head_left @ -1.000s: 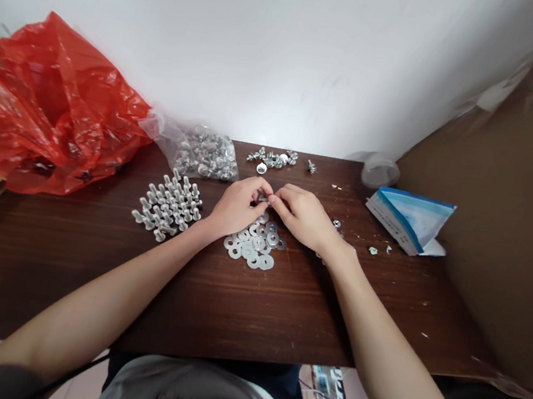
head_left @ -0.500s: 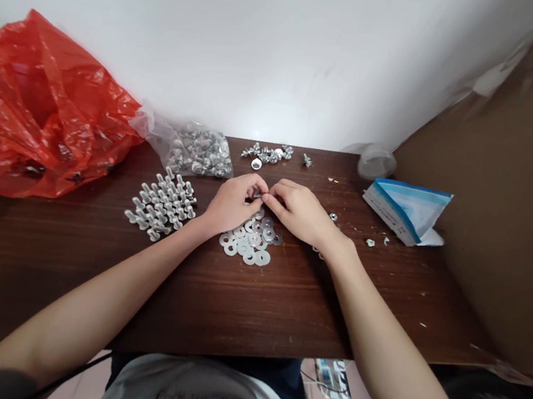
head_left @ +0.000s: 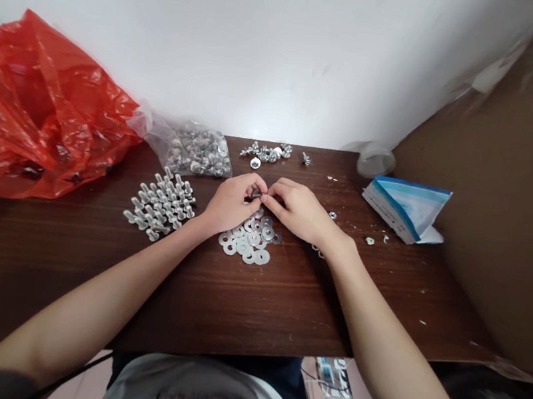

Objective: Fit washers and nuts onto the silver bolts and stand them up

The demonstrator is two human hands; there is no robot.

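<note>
My left hand (head_left: 231,202) is closed on a small metal bolt (head_left: 256,194), mostly covered by the thumb and fingers. At the bolt's end, the thumb and fingertips of my right hand (head_left: 297,211) are pinched together; whatever small part they grip is hidden. Just below both hands lies a loose pile of flat washers (head_left: 250,240). Left of my left hand stand several bolts (head_left: 160,204), grouped on their heads with shanks up. Beside my right wrist are a few small metal rings or nuts (head_left: 333,215), partly covered by the forearm.
Bolts with washers fitted (head_left: 268,154) lie near the wall. A clear bag of hardware (head_left: 202,151) and a red plastic bag (head_left: 48,111) occupy the left. On the right are a clear cup (head_left: 376,161), a blue-white packet (head_left: 404,208) and a cardboard panel (head_left: 501,216).
Both hands stay together over the washers, with only slight finger movement. The whole view shifts a little.
</note>
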